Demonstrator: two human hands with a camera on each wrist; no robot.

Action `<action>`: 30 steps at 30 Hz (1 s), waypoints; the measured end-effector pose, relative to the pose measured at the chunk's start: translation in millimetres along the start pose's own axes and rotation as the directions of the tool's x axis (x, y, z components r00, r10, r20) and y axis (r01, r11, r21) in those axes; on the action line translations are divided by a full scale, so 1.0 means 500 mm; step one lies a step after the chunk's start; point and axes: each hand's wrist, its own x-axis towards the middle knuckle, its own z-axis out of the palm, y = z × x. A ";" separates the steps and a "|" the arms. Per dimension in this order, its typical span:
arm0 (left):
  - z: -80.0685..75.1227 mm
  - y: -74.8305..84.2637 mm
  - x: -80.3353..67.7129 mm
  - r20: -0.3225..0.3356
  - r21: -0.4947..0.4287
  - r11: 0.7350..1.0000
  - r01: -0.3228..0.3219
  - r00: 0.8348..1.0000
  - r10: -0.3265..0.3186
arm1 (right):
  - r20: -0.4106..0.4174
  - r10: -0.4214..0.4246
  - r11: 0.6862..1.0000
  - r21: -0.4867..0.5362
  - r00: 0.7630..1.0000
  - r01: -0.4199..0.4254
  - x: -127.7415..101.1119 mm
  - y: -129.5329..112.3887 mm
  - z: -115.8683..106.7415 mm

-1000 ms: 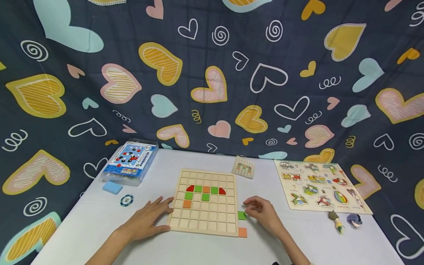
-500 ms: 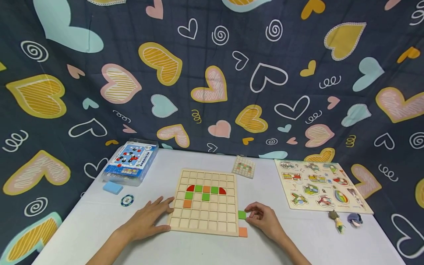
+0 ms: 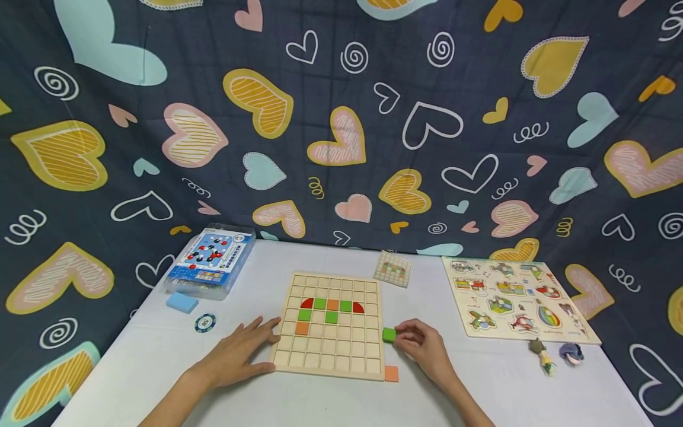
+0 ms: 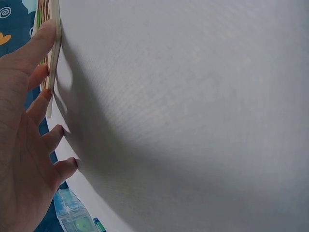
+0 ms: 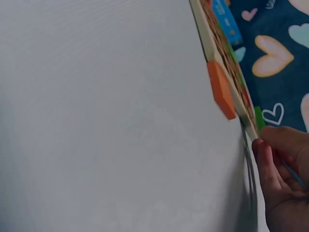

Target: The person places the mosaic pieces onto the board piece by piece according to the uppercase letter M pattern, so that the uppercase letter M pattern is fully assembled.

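A wooden grid board [image 3: 341, 359] lies mid-table, with red, green and orange tiles set in some of its cells. My left hand [image 3: 235, 354] rests at the board's left edge, fingers spread; in the left wrist view its thumb touches the board's side. Off the board's right edge, my right hand [image 3: 424, 351] pinches a green square tile [image 3: 389, 335] between thumb and fingertips. The right wrist view shows that green tile [image 5: 259, 117] at the fingertips, partly hidden. An orange square tile [image 3: 392, 373] lies against the board's lower right edge.
Behind the board lies a small pattern card [image 3: 392, 269]. A boxed set [image 3: 210, 261], a blue block [image 3: 182, 302] and a round chip [image 3: 205, 322] are at left. A picture puzzle board [image 3: 517, 302] and two small figures, one a doll [image 3: 542, 357], are at right.
My right hand has taken hold of the green tile beside the board and lifted it, moving it slightly away from me. The left hand stays in place.
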 end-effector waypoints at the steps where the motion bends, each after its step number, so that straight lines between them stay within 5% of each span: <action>1: 0.000 0.000 0.000 0.000 -0.001 1.000 -0.002 1.000 0.002 | -0.002 -0.008 1.000 0.000 1.000 0.008 0.003 0.000 0.002; 11: -0.002 -0.002 0.003 0.013 -0.003 1.000 -0.001 1.000 0.001 | 0.041 -0.035 0.999 0.025 0.999 0.034 0.036 -0.005 0.022; 30: -0.001 -0.001 0.003 0.018 -0.007 1.000 0.018 1.000 -0.018 | 0.026 -0.121 0.987 -0.107 0.992 0.124 0.077 -0.027 0.071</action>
